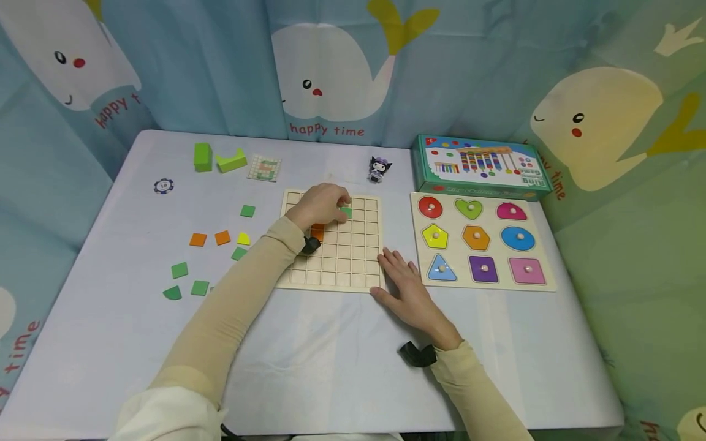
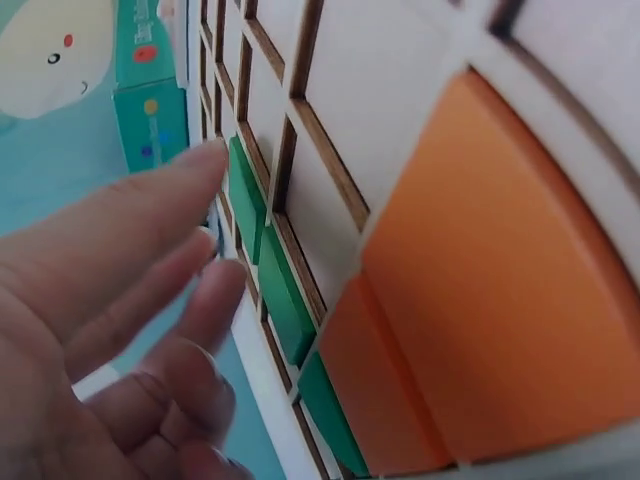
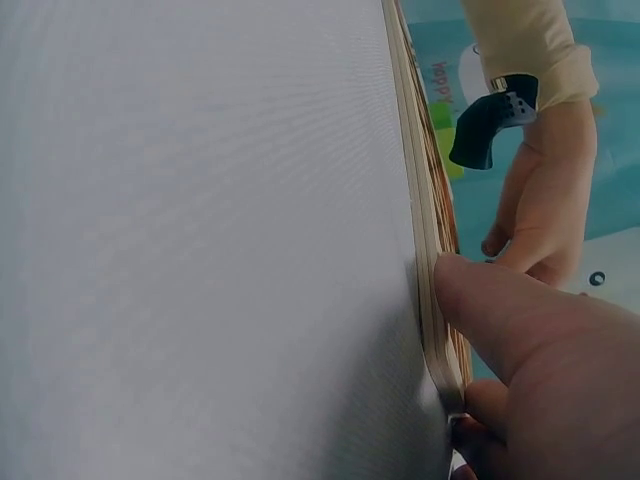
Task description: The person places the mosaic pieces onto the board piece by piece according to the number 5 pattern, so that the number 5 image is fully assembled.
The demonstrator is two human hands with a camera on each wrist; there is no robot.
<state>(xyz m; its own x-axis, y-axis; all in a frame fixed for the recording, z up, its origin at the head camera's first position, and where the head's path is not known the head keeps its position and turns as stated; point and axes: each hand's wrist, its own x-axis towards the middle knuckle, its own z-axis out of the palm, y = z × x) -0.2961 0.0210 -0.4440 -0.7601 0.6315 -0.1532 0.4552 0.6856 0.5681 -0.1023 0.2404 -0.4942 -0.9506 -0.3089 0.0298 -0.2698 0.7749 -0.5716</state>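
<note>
Green tile (image 1: 346,212) beside left hand (image 1: 321,206), contact unclear; gridded board (image 1: 343,263) touches right hand (image 1: 409,296).

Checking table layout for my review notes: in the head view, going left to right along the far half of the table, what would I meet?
Round chip → green block → notched green block → pattern card → left hand over the grid board → small figurine → teal game box.
</note>
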